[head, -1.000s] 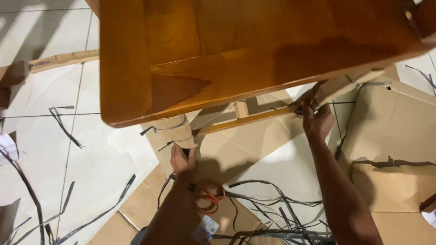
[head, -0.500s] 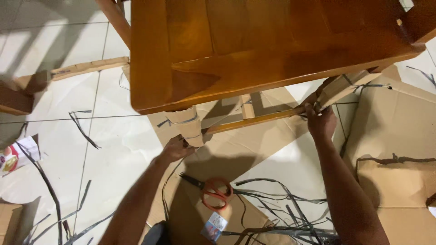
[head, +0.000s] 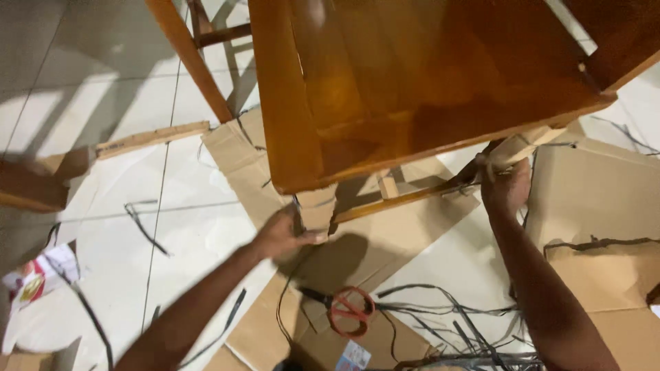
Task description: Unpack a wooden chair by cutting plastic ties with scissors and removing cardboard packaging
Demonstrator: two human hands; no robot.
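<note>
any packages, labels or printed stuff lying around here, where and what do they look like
Crumpled wrapper: floor at far left; white with red and yellow print.
Small printed card: bottom edge, on the cardboard below the orange-handled scissors; rectangular, blue, white and red.
Flattened cardboard packing: right of the wooden chair; plain brown.

White tiled floor (head: 103,89) — flattened cardboard sheets (head: 605,206) spread over it, orange-handled scissors (head: 347,309) on the cardboard, loose black strapping strips (head: 440,309), crumpled wrapper (head: 38,278) at left.
</note>
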